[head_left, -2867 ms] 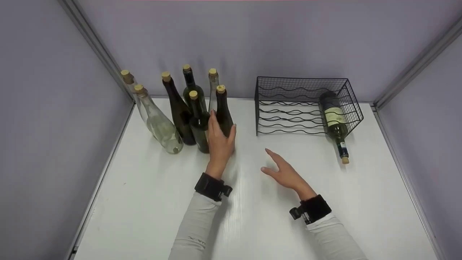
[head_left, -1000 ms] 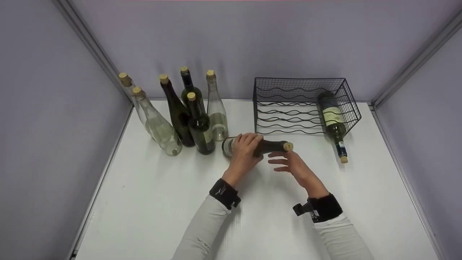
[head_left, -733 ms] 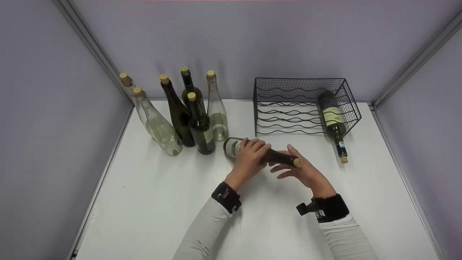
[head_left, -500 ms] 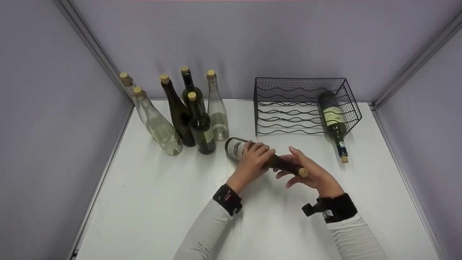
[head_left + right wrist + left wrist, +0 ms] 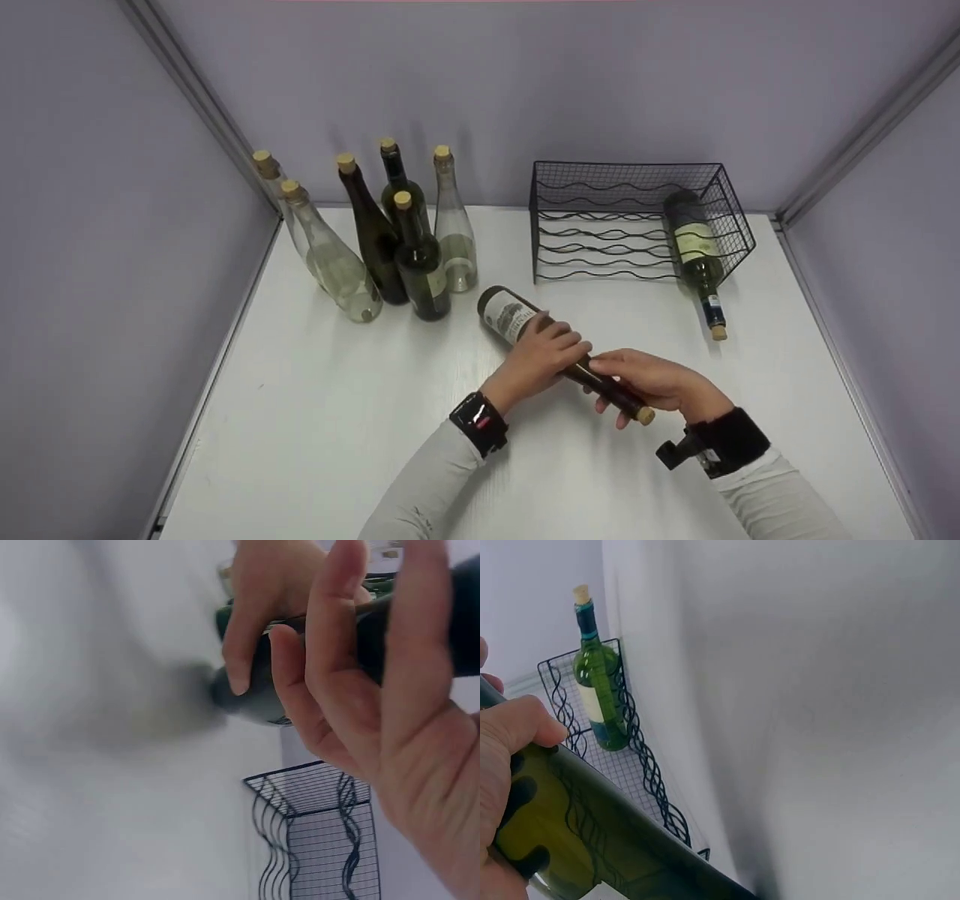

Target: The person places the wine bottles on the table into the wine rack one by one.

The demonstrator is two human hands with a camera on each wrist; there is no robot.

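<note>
A dark wine bottle with a white label and a cork lies slanted above the white table, its neck pointing toward the near right. My left hand grips it around the body just below the shoulder; in the left wrist view, the left thumb and fingers wrap the green glass. My right hand holds the neck loosely, its fingers passing underneath and showing on the neck's near side. In the right wrist view, the right fingers cross in front of the dark neck.
A black wire wine rack stands at the back right, with one green bottle lying in its right end, cork forward. Several corked bottles, clear and dark, stand upright at the back left. Grey panels enclose the table.
The left hand has taken the dark bottle from the standing group, tipped it over and brought it nearer. Its neck has swung toward me, and the right hand has come to the neck.
</note>
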